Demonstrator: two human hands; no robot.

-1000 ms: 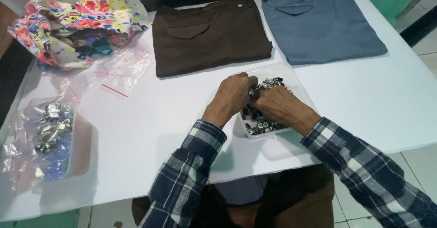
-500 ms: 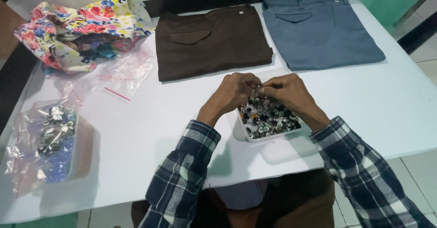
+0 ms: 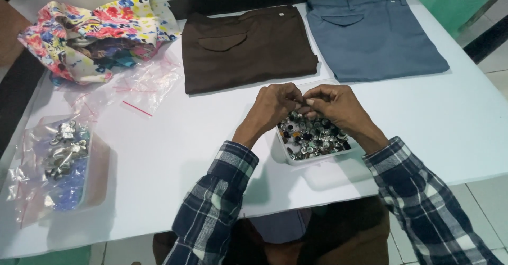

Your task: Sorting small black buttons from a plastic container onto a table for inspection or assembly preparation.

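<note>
Over a white rectangular tray (image 3: 290, 156) of shiny metal buttons (image 3: 312, 138) at six o'clock on the smooth white surface (image 3: 174, 154), left hand (image 3: 275, 106) and right hand (image 3: 336, 106) pinch something too small to identify, folded brown trousers (image 3: 248, 48) at twelve.

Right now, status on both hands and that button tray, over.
Left hand and right hand meet fingertip to fingertip, pinching something small, too small to identify. Both hover over the white tray of buttons. Folded brown trousers lie just beyond, apart.

Left hand (image 3: 275, 106) and right hand (image 3: 338, 106) meet fingertip to fingertip, pinching something small directly above a white tray of buttons (image 3: 312, 138).
</note>
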